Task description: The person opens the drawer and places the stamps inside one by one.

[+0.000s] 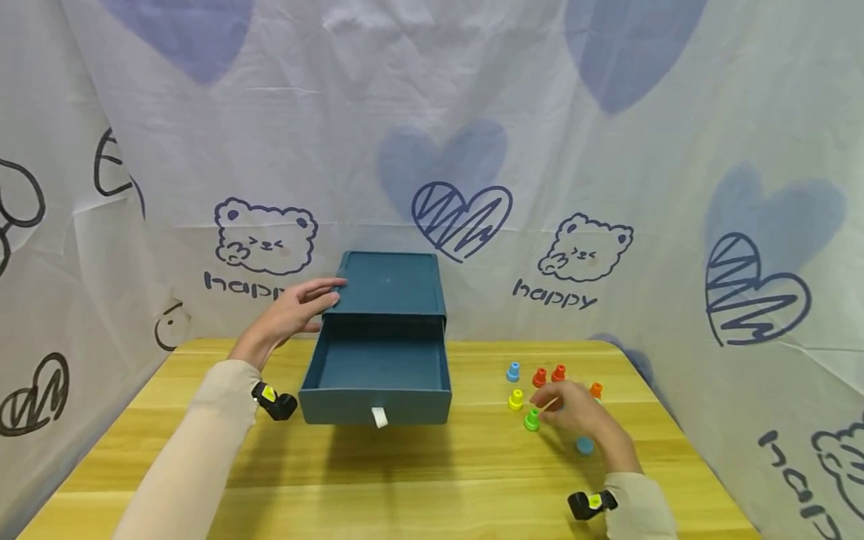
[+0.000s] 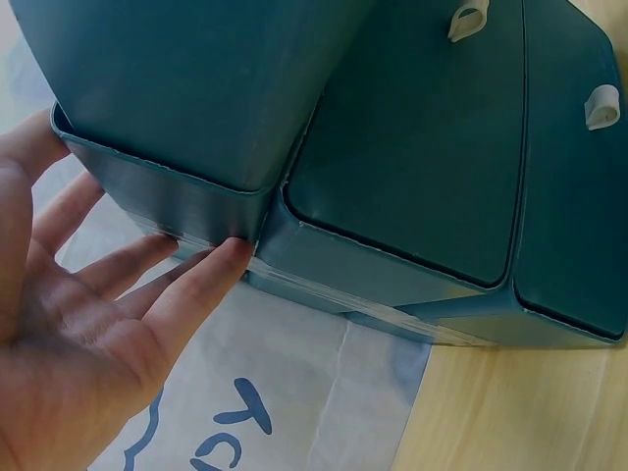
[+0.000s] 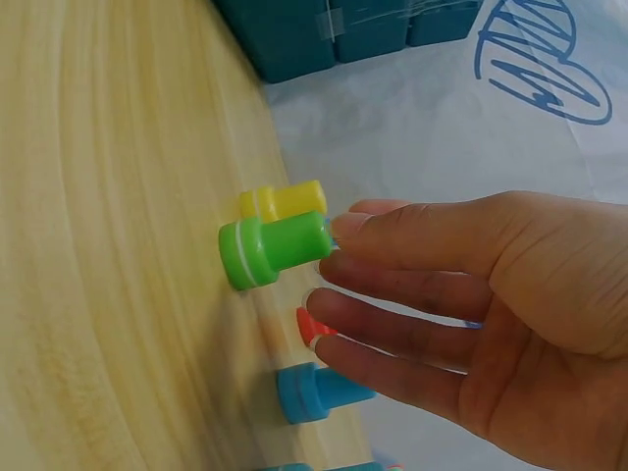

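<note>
A dark teal drawer cabinet (image 1: pixel 388 281) stands at the table's back, its top drawer (image 1: pixel 375 407) pulled out, showing a bare inside and a white pull tab. My left hand (image 1: pixel 292 311) rests against the cabinet's left side near the top; in the left wrist view its straight fingers (image 2: pixel 201 289) touch the outer wall just behind the drawer opening. At the right, my right hand (image 1: pixel 577 411) reaches over small plastic toy stamps. Thumb and forefinger are right at the narrow top of a green stamp (image 3: pixel 280 245). Beside it is a yellow stamp (image 3: pixel 285 201).
Blue (image 1: pixel 514 371), red (image 1: pixel 539 377) and orange (image 1: pixel 597 390) stamps stand behind and around the right hand. Another blue one (image 1: pixel 584 446) is below its wrist. Two closed drawers (image 2: pixel 412 147) lie under the pulled-out one. A printed white cloth (image 1: pixel 472 300) hangs behind the table.
</note>
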Demonstrator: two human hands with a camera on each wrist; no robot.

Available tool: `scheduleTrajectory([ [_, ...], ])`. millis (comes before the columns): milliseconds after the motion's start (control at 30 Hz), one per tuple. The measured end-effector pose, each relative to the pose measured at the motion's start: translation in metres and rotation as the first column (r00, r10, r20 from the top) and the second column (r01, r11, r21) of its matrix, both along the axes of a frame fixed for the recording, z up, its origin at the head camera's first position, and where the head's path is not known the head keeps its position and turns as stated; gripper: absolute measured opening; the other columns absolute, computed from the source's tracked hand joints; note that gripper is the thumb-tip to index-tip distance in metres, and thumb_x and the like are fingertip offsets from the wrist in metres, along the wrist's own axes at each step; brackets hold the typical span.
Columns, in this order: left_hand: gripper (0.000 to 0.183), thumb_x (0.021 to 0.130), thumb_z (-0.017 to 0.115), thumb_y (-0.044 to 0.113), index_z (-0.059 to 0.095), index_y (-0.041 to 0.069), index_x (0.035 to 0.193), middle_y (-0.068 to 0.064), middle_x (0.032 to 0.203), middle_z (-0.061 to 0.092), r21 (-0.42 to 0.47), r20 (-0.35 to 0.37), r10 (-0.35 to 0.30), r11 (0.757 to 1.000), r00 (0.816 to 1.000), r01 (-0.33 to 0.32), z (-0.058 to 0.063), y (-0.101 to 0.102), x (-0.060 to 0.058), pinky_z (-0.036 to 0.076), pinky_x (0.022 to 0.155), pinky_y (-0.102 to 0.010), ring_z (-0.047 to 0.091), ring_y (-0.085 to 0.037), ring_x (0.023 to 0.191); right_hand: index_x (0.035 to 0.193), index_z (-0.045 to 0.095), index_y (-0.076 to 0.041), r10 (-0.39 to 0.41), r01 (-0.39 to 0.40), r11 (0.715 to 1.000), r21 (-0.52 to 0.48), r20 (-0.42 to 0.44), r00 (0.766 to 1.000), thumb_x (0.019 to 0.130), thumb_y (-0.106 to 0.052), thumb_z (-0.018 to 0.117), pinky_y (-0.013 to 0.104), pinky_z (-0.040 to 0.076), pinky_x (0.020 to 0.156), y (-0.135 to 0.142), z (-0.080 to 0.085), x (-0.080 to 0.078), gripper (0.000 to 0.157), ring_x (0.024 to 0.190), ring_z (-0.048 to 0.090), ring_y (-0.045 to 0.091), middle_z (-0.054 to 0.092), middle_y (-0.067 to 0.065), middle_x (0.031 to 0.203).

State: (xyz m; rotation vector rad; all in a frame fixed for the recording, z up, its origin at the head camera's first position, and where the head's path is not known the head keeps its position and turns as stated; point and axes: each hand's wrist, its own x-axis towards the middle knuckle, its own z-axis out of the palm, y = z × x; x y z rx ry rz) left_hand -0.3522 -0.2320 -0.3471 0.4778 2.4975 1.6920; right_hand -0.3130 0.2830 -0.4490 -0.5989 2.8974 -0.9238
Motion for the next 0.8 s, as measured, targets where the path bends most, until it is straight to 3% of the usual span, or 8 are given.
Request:
scheduleTrajectory([
  [433, 0.063, 0.106, 0.056, 0.044, 0.038, 0.018, 0.16, -0.016, 0.171, 0.026, -0.006, -0.002, 0.006, 1.0, 1.0, -0.006, 0.002, -0.003, 0.002, 0.034, 0.119, -0.069, 0.023, -0.042, 0.158, 0.104, 0.076, -0.005, -0.056, 0.056, 0.998, -0.007, 0.033, 0.998, 0.086, 0.001, 0.079, 0.038, 0.062, 0.079, -0.005, -0.008, -0.004, 0.019, 0.088, 0.071, 0.019, 0.077, 0.008, 0.101],
  [800, 0.062, 0.106, 0.056, 0.044, 0.039, 0.018, 0.16, -0.016, 0.171, 0.026, 0.001, 0.004, 0.003, 1.0, 1.0, -0.003, 0.0, 0.0, 0.0, 0.034, 0.119, -0.067, 0.024, -0.042, 0.158, 0.103, 0.076, -0.004, -0.055, 0.055, 0.998, -0.005, 0.025, 0.998, 0.087, 0.0, 0.078, 0.04, 0.063, 0.081, -0.003, -0.012, -0.001, 0.017, 0.09, 0.071, 0.02, 0.077, 0.007, 0.1],
])
